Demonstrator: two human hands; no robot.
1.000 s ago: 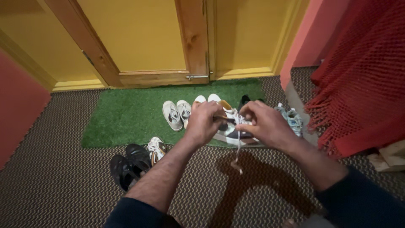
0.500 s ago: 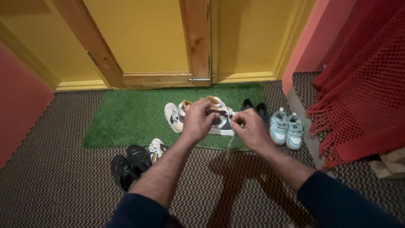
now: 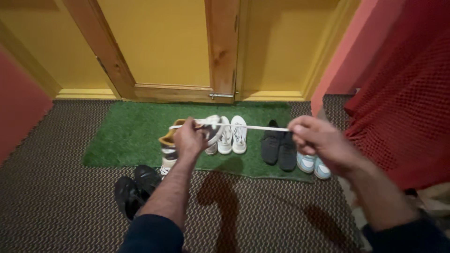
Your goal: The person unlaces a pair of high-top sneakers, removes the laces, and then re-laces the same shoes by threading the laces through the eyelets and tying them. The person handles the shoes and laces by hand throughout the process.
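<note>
My left hand [image 3: 189, 139] grips a white, grey and tan sneaker [image 3: 169, 146] held in the air above the green mat [image 3: 126, 136]. A white shoelace [image 3: 253, 127] runs taut and nearly level from the sneaker to my right hand [image 3: 316, 139], which pinches its far end. Below the lace, on the mat, stand a pair of white sneakers [image 3: 232, 134] and a pair of dark shoes [image 3: 278, 146].
Small light-blue shoes [image 3: 313, 165] sit at the mat's right edge, partly behind my right hand. Black shoes [image 3: 136, 188] lie on the woven floor covering by my left forearm. A wooden door [image 3: 159, 47] in yellow walls closes the far side. Red netted fabric [image 3: 403, 103] hangs at right.
My hands have moved apart: the right hand has drawn the lace out to the right until taut, while the left hand has carried the sneaker left and tipped it. The view has shifted slightly.
</note>
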